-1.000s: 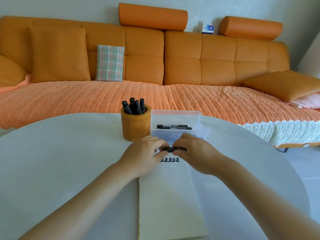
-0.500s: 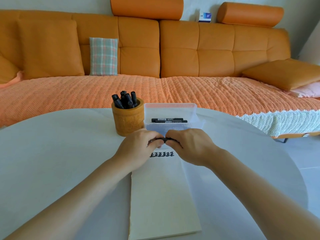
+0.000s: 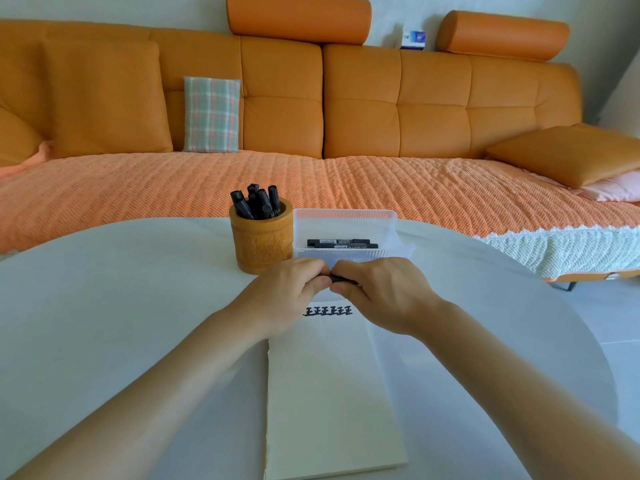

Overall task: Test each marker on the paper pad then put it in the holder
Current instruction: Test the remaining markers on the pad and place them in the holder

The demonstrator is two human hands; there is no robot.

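A black marker (image 3: pixel 341 279) lies crosswise between my two hands, just above the top edge of the cream paper pad (image 3: pixel 329 393). My left hand (image 3: pixel 291 292) pinches its left end and my right hand (image 3: pixel 377 292) wraps its right part; most of the marker is hidden by fingers. A row of black test marks (image 3: pixel 327 311) runs along the pad's top. Behind my left hand stands the wooden holder (image 3: pixel 261 237) with several black markers (image 3: pixel 256 202) upright in it. Two more markers (image 3: pixel 341 243) lie in the clear plastic box (image 3: pixel 391 230).
All of this rests on a round white table (image 3: pixel 104 306), whose edge curves away at the right. An orange sofa (image 3: pixel 311 116) with cushions runs along the wall behind the table. White floor tiles (image 3: pixel 616 323) show at the right.
My hands have closed in on each other along the marker, so less of its barrel shows between them. The view has shifted slightly; the pad, holder and box stay put.
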